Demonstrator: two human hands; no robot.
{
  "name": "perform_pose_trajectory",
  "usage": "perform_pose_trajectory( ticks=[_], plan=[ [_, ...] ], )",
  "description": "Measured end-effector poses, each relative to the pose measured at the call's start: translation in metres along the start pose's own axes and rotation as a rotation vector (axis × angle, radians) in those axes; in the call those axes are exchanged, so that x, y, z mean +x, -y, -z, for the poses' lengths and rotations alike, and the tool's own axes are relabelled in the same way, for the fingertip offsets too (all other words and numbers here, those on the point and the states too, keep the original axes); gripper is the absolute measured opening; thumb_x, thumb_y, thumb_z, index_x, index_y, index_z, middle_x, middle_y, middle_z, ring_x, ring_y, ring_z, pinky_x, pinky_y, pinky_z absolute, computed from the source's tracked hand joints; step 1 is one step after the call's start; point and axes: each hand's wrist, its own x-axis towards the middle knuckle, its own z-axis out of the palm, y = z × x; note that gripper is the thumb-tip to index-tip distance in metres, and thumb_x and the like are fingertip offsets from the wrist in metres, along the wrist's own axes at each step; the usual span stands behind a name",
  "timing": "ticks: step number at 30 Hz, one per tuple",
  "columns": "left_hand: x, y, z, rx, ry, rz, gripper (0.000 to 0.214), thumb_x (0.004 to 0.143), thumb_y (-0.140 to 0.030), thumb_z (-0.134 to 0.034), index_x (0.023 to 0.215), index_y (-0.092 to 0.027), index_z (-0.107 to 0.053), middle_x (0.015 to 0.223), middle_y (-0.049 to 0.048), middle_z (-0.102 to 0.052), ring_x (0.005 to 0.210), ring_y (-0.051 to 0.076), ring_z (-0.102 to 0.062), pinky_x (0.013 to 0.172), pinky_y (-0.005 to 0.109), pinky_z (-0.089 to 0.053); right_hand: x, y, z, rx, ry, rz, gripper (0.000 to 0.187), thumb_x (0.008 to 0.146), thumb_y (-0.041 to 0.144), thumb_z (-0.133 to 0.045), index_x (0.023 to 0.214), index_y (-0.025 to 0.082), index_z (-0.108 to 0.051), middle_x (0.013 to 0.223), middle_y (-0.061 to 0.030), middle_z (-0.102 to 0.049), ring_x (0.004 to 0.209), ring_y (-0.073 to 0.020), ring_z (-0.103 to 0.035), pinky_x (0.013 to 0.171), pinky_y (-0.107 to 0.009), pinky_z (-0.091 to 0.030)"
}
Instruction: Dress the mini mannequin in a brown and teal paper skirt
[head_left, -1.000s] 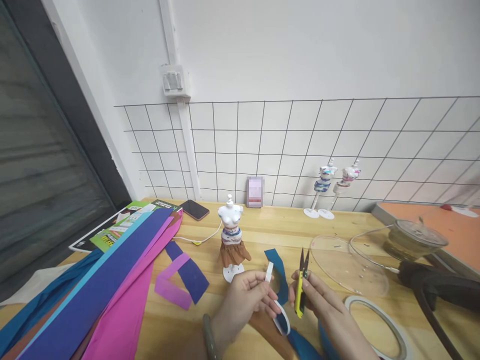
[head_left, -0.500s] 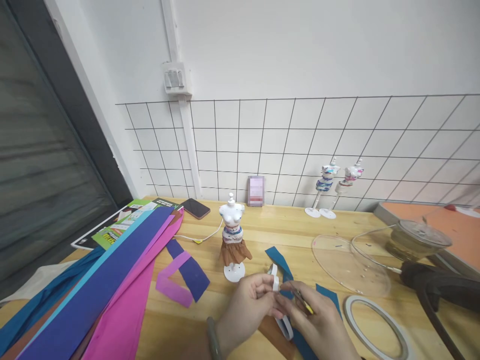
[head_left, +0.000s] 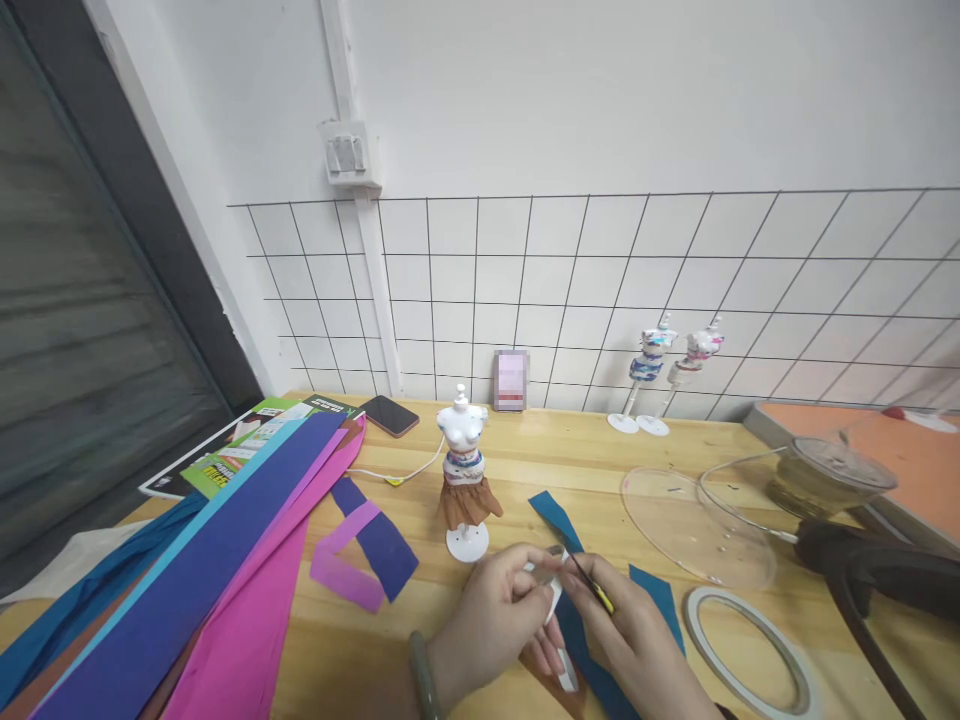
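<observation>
My left hand (head_left: 499,612) has its fingers closed around a narrow white strip (head_left: 568,672), which looks like tape and hangs below the fingertips. Close beside it, my right hand (head_left: 637,640) grips a small thin dark pointed tool with a yellow part (head_left: 602,597); its exact kind is unclear. The fingertips of both hands meet at the strip. Under them lie a teal cloth strip (head_left: 553,518) and some brown cloth, mostly covered. Just behind my left hand stands a small white dress-form mannequin (head_left: 461,425) wearing a gathered brown skirt (head_left: 466,502).
Long coloured cloth strips (head_left: 247,540) cover the left side. Purple and pink pieces (head_left: 382,550) lie nearer. To the right are a tape roll (head_left: 697,625), a clear round sheet (head_left: 697,530), a black-handled tool (head_left: 862,570) and a lidded container (head_left: 832,480). Two mannequins (head_left: 651,350) stand behind.
The white strip has shifted lower between my hands and its loop is less visible. My left fingers have spread around it; the tool in my right hand has tilted slightly.
</observation>
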Motion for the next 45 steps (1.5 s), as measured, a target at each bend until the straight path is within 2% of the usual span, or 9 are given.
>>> perform_pose_trajectory(
  ticks=[9, 14, 17, 20, 22, 26, 30, 38, 45],
  plan=[
    [-0.001, 0.000, 0.003, 0.016, 0.125, 0.044, 0.026, 0.070, -0.037, -0.052, 0.083, -0.018, -0.040, 0.040, -0.0045, -0.053, 0.028, 0.010, -0.047, 0.030, 0.018, -0.038, 0.003, 0.005, 0.005, 0.199, -0.016, -0.153, 0.025, 0.074, 0.043, -0.051, 0.069, 0.020, -0.057, 0.065, 0.0006, -0.060, 0.064, -0.0153, -0.055, 0.060, -0.022, -0.042],
    [-0.002, -0.002, 0.007, -0.011, 0.232, 0.089, 0.022, 0.070, -0.033, -0.052, 0.082, -0.018, -0.042, 0.040, -0.0037, -0.054, 0.025, 0.009, -0.044, 0.029, 0.015, -0.033, 0.001, 0.012, 0.007, 0.574, 0.131, -0.318, 0.027, 0.071, 0.043, -0.056, 0.063, 0.018, -0.052, 0.051, 0.0063, -0.042, 0.046, -0.0072, -0.037, 0.046, -0.019, -0.030],
    [-0.001, -0.003, 0.008, -0.059, 0.259, 0.096, 0.021, 0.069, -0.029, -0.052, 0.084, -0.018, -0.042, 0.040, -0.0031, -0.055, 0.025, 0.010, -0.045, 0.029, 0.014, -0.031, 0.001, 0.008, 0.007, 0.734, 0.129, -0.397, 0.029, 0.076, 0.046, -0.049, 0.071, 0.018, -0.053, 0.049, 0.0086, -0.028, 0.041, -0.0057, -0.024, 0.041, -0.018, -0.023],
    [0.000, -0.003, 0.010, -0.087, 0.232, 0.078, 0.021, 0.069, -0.027, -0.052, 0.085, -0.017, -0.042, 0.041, -0.0022, -0.056, 0.025, 0.010, -0.045, 0.029, 0.014, -0.031, 0.000, 0.000, 0.010, 0.641, 0.094, -0.358, 0.036, 0.081, 0.050, -0.037, 0.082, 0.019, -0.054, 0.050, 0.0086, -0.023, 0.042, -0.0072, -0.021, 0.039, -0.019, -0.022],
    [0.001, -0.003, 0.012, -0.107, 0.195, 0.051, 0.021, 0.071, -0.027, -0.051, 0.087, -0.017, -0.041, 0.042, -0.0019, -0.057, 0.026, 0.010, -0.047, 0.029, 0.015, -0.033, -0.001, -0.004, 0.015, 0.491, 0.081, -0.294, 0.037, 0.083, 0.051, -0.032, 0.084, 0.021, -0.054, 0.054, 0.0060, -0.034, 0.047, -0.0091, -0.032, 0.044, -0.019, -0.031],
    [0.003, -0.003, 0.016, -0.115, 0.111, -0.001, 0.024, 0.071, -0.026, -0.051, 0.090, -0.018, -0.039, 0.044, -0.0024, -0.057, 0.030, 0.011, -0.050, 0.031, 0.017, -0.038, -0.003, -0.008, 0.028, 0.187, 0.075, -0.258, 0.034, 0.080, 0.050, -0.038, 0.075, 0.022, -0.056, 0.073, -0.0004, -0.055, 0.068, -0.0146, -0.049, 0.062, -0.021, -0.042],
    [0.003, -0.005, 0.016, -0.071, 0.085, -0.003, 0.027, 0.070, -0.028, -0.053, 0.090, -0.018, -0.038, 0.043, -0.0034, -0.056, 0.030, 0.012, -0.050, 0.030, 0.018, -0.040, -0.002, -0.002, 0.038, 0.005, 0.182, -0.225, 0.035, 0.081, 0.048, -0.038, 0.067, 0.020, -0.054, 0.068, 0.0007, -0.056, 0.064, -0.0143, -0.050, 0.060, -0.020, -0.042],
    [0.000, -0.003, 0.011, -0.010, 0.144, 0.017, 0.030, 0.071, -0.033, -0.055, 0.091, -0.018, -0.040, 0.044, -0.0045, -0.056, 0.030, 0.010, -0.049, 0.029, 0.015, -0.038, -0.001, 0.000, 0.033, -0.067, 0.293, -0.201, 0.038, 0.082, 0.051, -0.030, 0.064, 0.020, -0.041, 0.065, 0.0017, -0.048, 0.066, -0.0137, -0.046, 0.063, -0.022, -0.038],
    [-0.002, -0.003, 0.009, 0.027, 0.167, 0.036, 0.026, 0.071, -0.026, -0.052, 0.092, -0.017, -0.040, 0.043, -0.0043, -0.055, 0.030, 0.010, -0.049, 0.029, 0.016, -0.038, -0.002, 0.002, 0.033, -0.061, 0.322, -0.188, 0.041, 0.082, 0.053, -0.029, 0.065, 0.020, -0.045, 0.065, 0.0013, -0.049, 0.064, -0.0136, -0.045, 0.060, -0.022, -0.037]
  ],
)
